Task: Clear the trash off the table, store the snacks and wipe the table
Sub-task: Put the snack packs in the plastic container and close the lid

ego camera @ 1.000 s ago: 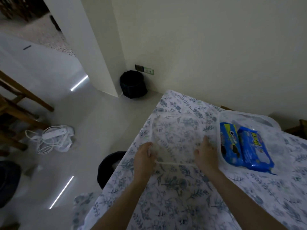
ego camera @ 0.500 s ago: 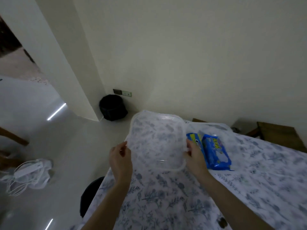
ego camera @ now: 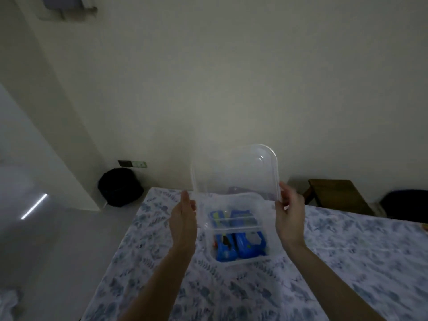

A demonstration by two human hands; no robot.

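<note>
A clear plastic lid (ego camera: 236,172) is held tilted in the air between my two hands. My left hand (ego camera: 184,221) grips its left edge and my right hand (ego camera: 288,216) grips its right edge. Directly below and behind it, a clear plastic container (ego camera: 266,256) stands on the table covered with a blue floral cloth (ego camera: 347,262). Inside the container lie two blue snack packets (ego camera: 240,246), seen partly through the lid.
A black bin (ego camera: 120,186) stands on the floor by the wall at the left of the table. A brown wooden stool (ego camera: 335,193) and a dark object (ego camera: 405,205) are behind the table's far right edge. Grey floor lies to the left.
Both hands have lifted the lid off the cloth and carried it right, over the container with the snack packets. The camera has tilted up toward the wall.
</note>
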